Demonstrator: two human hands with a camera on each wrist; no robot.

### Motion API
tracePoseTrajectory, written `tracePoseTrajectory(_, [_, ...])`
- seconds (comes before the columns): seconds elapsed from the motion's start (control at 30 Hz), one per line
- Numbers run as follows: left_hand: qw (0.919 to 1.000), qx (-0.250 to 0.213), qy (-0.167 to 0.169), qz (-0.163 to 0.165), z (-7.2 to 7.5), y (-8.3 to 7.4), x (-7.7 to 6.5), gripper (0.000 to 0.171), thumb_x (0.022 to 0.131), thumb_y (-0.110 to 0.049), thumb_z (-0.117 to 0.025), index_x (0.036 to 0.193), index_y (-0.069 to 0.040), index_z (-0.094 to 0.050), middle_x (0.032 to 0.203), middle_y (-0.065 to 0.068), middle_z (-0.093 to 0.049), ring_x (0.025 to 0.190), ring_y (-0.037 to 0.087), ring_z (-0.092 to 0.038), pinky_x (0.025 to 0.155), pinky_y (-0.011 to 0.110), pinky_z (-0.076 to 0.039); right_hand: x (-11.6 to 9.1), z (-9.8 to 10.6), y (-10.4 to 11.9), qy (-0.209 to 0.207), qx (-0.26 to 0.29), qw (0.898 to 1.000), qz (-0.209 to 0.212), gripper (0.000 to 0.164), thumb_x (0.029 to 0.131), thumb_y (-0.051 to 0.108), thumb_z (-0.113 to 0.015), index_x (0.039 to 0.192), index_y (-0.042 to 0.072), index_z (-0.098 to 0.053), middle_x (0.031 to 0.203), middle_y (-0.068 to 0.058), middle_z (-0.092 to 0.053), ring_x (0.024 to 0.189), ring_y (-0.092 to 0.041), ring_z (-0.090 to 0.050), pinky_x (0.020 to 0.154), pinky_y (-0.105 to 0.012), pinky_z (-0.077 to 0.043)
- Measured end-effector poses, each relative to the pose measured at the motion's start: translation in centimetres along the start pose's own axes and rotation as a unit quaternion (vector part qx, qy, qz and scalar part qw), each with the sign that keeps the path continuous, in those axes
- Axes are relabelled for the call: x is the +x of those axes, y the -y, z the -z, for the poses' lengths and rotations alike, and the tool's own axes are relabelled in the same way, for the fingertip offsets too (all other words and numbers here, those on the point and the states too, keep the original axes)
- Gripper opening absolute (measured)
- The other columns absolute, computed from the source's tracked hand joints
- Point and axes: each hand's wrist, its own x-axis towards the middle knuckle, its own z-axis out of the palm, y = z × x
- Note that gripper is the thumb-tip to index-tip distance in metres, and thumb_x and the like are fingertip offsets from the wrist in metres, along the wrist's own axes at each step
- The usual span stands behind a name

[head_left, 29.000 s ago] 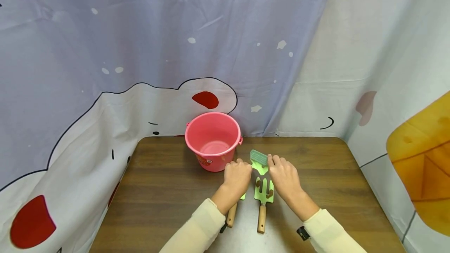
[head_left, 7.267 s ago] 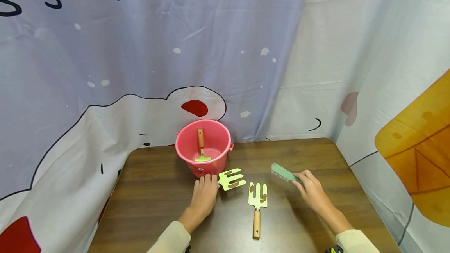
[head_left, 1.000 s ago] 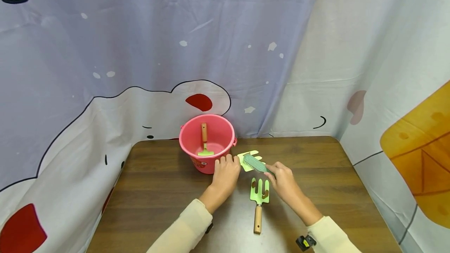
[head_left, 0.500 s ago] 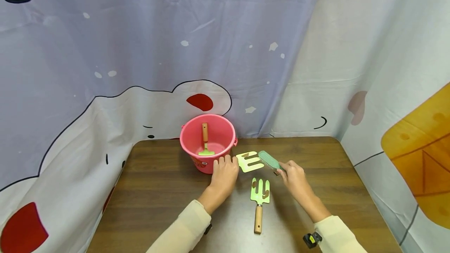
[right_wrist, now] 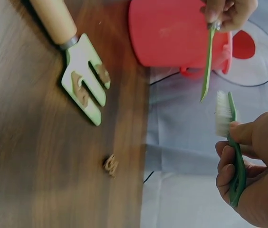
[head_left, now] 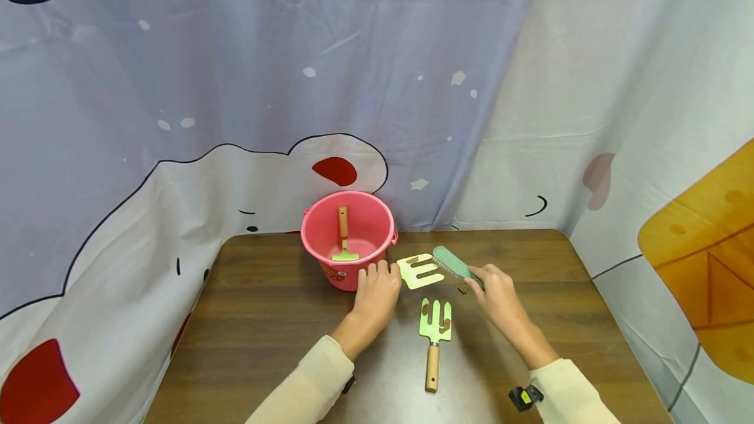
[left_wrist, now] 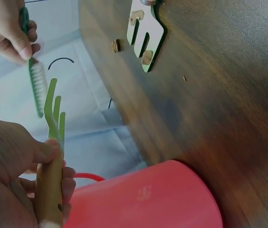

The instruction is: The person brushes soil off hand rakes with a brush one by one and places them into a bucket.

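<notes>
My left hand (head_left: 377, 292) grips the wooden handle (left_wrist: 51, 190) of a pale green hand fork (head_left: 419, 271), its three tines pointing right beside the pink bucket (head_left: 330, 270). A brown patch marks one tine. My right hand (head_left: 497, 296) holds a green brush (head_left: 450, 260) by its handle, thumb along it. White bristles (right_wrist: 223, 114) face the fork, close to its tine tips but apart in the right wrist view. On the table a second hand fork (head_left: 434, 326) lies with brown patches on its tines. A small brown clump (right_wrist: 110, 165) lies below the brush.
Inside the bucket a small green-headed tool (head_left: 343, 234) stands with its wooden handle up. The wooden table (head_left: 265, 345) ends at a printed curtain (head_left: 436, 116) behind. Tiny brown crumbs (left_wrist: 185, 79) lie near the second fork.
The brush has moved from on the held fork to its right, and the brown clump now shows on the table. Long before, the bucket was without the tool; the held fork has since come up rightward.
</notes>
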Motion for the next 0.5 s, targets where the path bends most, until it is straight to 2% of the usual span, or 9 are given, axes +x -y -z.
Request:
tracePoseTrajectory(0.3, [1.0, 0.003, -0.001, 0.002, -0.2, -0.4, 0.0, 0.008, 0.09, -0.005, -0.063, 0.085, -0.01, -0.065, 0.078, 0.007, -0.06, 0.073, 0.026, -0.06, 0.061, 0.036, -0.039, 0.9, -0.5, 2.3, 0.025, -0.001, 0.999, 0.02, 0.028, 0.091, 0.005, -0.075, 0.115, -0.008, -0.073, 0.087, -0.013, -0.066, 0.069, -0.014, -0.054, 0.059, -0.028, -0.049])
tracePoseTrajectory(0.5, [1.0, 0.005, -0.001, 0.003, -0.3, -0.7, 0.2, 0.009, 0.091, -0.006, -0.062, 0.084, -0.011, -0.064, 0.078, 0.006, -0.059, 0.073, 0.025, -0.059, 0.06, 0.035, -0.038, 1.2, -1.4, 3.5, 0.037, -0.002, 0.999, 0.034, 0.027, 0.091, 0.006, -0.076, 0.114, -0.008, -0.073, 0.088, -0.013, -0.066, 0.069, -0.014, -0.055, 0.06, -0.028, -0.051])
